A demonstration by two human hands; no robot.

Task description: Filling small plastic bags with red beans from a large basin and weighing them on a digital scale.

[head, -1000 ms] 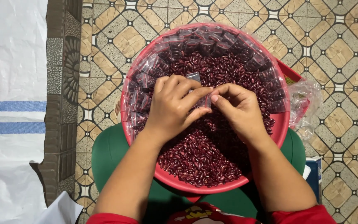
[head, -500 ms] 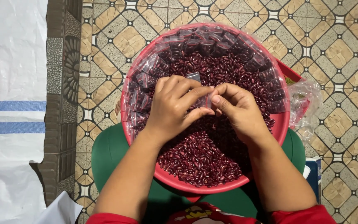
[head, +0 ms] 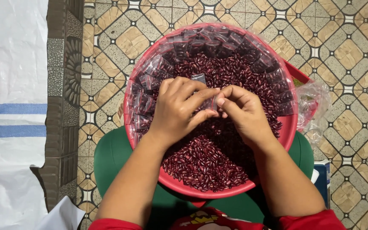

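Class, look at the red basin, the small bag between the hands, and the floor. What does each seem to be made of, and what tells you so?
Red basin: probably plastic; smooth, evenly coloured rim with a soft sheen.
Small bag, pinched between left hand and right hand: thin clear plastic film; see-through and glinting.
Floor: seemingly ceramic or cement tile; repeating pattern, straight joints.
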